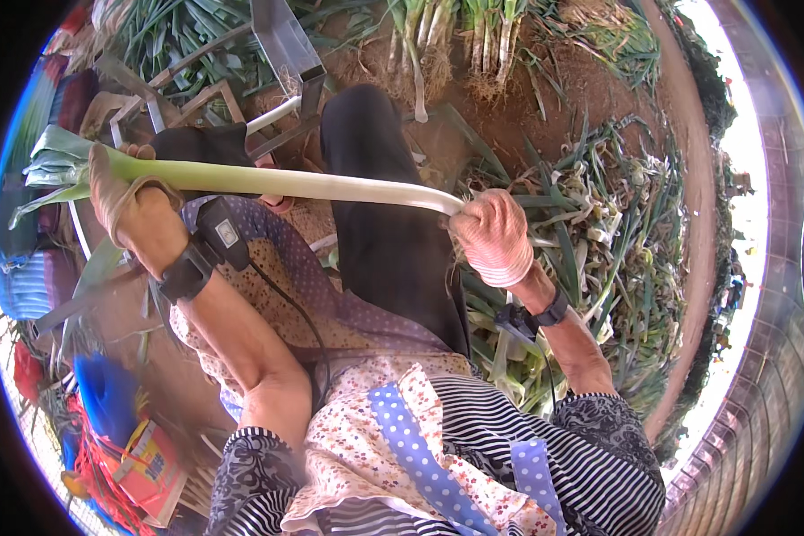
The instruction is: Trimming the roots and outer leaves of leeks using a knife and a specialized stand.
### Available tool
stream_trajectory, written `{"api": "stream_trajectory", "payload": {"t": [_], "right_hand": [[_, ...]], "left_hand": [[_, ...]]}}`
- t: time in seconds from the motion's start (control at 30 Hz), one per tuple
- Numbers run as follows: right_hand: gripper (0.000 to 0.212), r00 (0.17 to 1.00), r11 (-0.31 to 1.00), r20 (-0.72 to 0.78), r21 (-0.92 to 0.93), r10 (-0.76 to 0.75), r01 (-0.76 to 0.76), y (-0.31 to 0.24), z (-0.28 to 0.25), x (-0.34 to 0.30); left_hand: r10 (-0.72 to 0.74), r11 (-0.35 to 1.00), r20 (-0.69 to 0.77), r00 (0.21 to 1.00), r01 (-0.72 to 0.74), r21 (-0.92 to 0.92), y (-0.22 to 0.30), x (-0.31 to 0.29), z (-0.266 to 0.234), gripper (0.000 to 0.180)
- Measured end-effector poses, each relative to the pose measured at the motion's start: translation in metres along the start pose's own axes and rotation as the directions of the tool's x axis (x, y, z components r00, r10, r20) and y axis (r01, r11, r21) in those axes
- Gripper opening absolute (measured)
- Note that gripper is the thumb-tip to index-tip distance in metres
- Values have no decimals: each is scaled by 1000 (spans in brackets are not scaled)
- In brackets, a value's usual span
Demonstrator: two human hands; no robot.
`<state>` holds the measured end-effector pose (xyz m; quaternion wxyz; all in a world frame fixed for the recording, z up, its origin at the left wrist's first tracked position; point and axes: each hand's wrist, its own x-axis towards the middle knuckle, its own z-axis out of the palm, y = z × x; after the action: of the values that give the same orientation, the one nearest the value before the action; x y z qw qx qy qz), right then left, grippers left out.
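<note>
A long leek [317, 184] stretches across in front of me, above my knees, its white shaft bending slightly down toward the right. My left hand [132, 196], in a tan glove, is closed round the green upper part, with the cut-looking leaf ends sticking out beyond it. At the other end my right hand [491, 234], in a pinkish ribbed glove, is wrapped round the root end, so the roots are mostly hidden by the fingers. Both wrists wear dark straps with small devices.
Bundles of leeks with roots [420, 45] stand on the soil ahead. Discarded leaves and peelings [590, 241] lie heaped at right. A metal frame [286, 45] is at the upper left; more leeks [174, 45] lie behind it. Red string [98, 456] and a box [152, 469] sit lower left.
</note>
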<state>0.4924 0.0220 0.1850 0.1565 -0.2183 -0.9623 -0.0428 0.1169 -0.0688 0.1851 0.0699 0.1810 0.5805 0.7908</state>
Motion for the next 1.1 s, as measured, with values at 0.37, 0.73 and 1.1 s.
{"api": "stream_trajectory", "payload": {"t": [0.37,0.73,1.1], "right_hand": [[49,792,818,208,-121,575,-562,33,-52,-48],[43,915,966,-315,30,254,-258,-13,-14,125],[25,966,981,-227,176,126,-87,-47,124,309]], "left_hand": [[-8,993,-69,998,0,-117,19,7,11,25],[516,857,-176,838,-509,83,122,42,-13,30],[389,918,242,889,-351,-185,71,151,-120,41]]}}
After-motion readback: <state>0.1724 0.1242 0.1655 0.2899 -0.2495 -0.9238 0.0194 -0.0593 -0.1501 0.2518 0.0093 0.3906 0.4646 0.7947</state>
